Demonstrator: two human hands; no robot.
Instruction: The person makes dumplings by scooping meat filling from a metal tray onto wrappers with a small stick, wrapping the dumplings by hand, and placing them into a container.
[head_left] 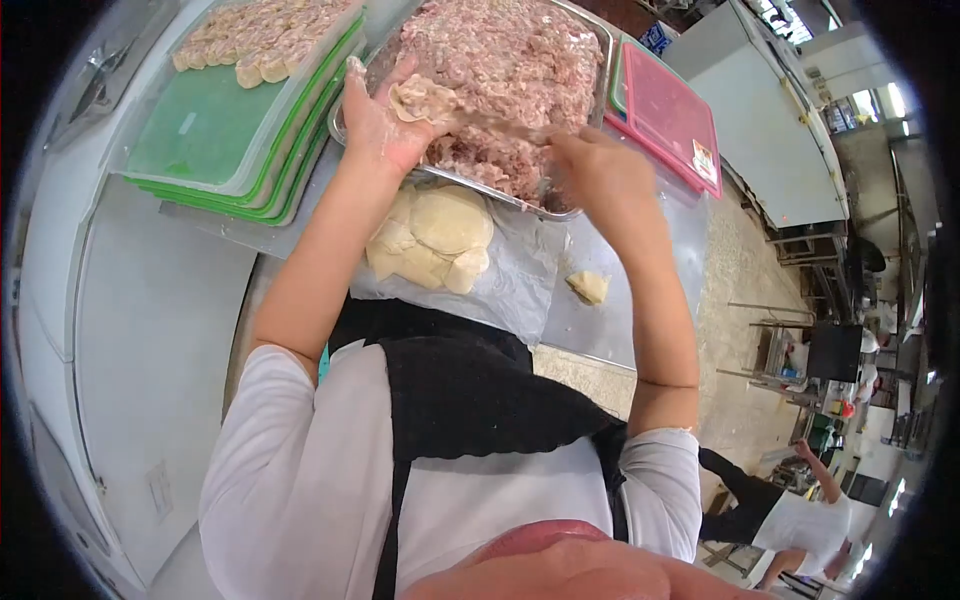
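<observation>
My left hand (385,125) is cupped with its palm up, holding a round dough wrapper with filling (424,100). Over the right part of the metal tray (342,128), my right hand (600,165) is closed round a thin tool (505,127) that reaches toward the wrapper; motion blurs it. Pink minced meat (500,50) fills the tray beneath both hands. Just below the tray, a pile of pale dough pieces (435,235) lies on a plastic sheet (520,275). A small dough piece (588,287) rests on the metal table (610,325).
Stacked green containers (215,140) at upper left hold rows of filled dumplings (262,35). A pink lid (672,110) lies right of the tray. A white cabinet (765,120) stands beyond. Another person (800,520) is at lower right, away from the table.
</observation>
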